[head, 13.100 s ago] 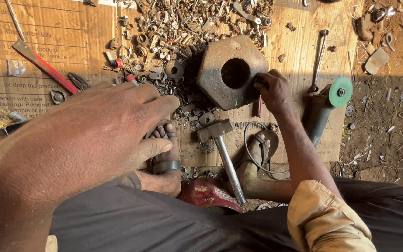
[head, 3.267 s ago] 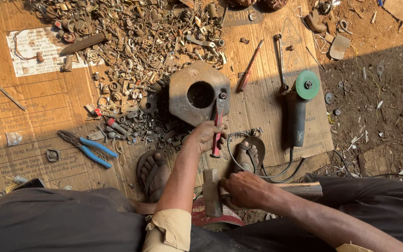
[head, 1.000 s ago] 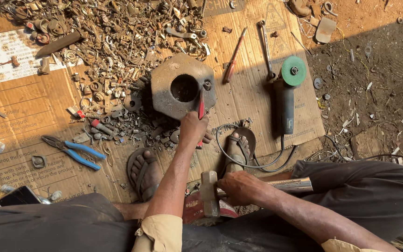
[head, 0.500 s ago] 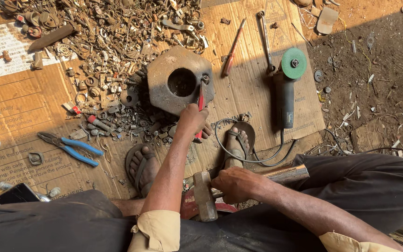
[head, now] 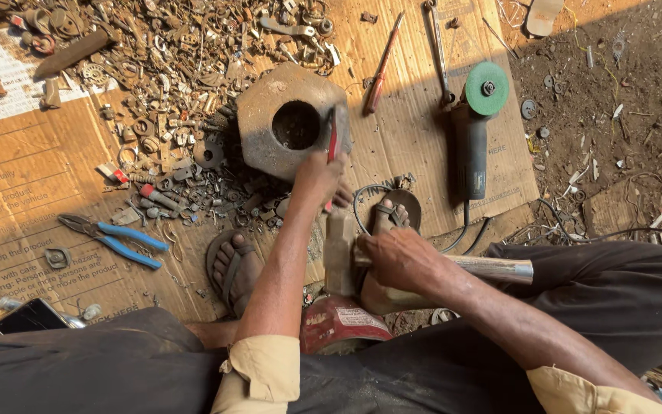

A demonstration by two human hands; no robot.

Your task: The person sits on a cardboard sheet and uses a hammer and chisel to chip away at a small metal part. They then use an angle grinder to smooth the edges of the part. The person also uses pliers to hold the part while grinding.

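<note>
Left hand (head: 317, 175) clamps red-handled chisel (head: 332, 142) on grey hexagonal metal block (head: 289, 123) | right hand (head: 400, 259), gripping steel hammer (head: 340, 249), now raised beside it.

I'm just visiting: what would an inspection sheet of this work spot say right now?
Surface: flattened cardboard on dirt ground.
Job's things: left hand holds a red-handled tool against the holed metal block; right hand grips a hammer.
Clutter: scrap metal bits, blue pliers, screwdriver, phone.
Grips: both shut.
Cables: grinder cord coils by the foot.
Surroundings: littered dirt.
</note>
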